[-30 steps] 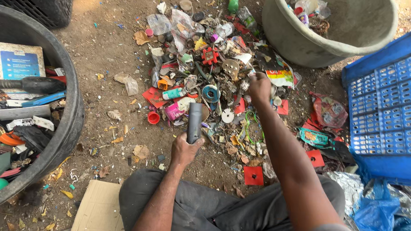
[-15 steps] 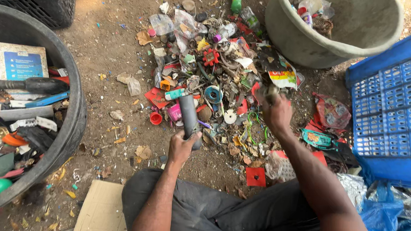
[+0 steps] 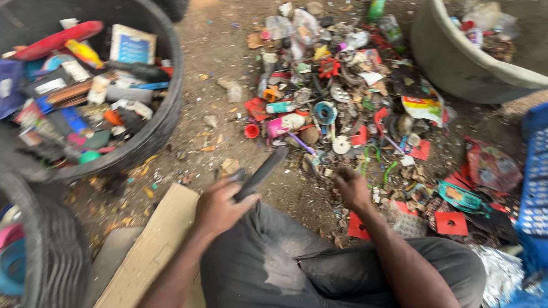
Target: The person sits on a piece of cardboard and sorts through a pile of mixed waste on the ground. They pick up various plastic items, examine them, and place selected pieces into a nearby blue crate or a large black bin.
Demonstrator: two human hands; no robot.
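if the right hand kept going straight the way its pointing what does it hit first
The right hand points up and slightly left into the scrap pile. It would probably first meet the small debris just ahead, near the white disc; blur leaves the exact piece unclear.

**Dark tube held over a scrap pile**

A long, dark grey tube [image 3: 262, 172] tilts up to the right, its lower end gripped in the left hand [image 3: 220, 208]. Just beyond lies a mixed pile of plastic scraps [image 3: 345, 108] on bare dirt.

black tub [image 3: 166, 61], grey basin [image 3: 453, 69], blue crate [image 3: 544, 181]
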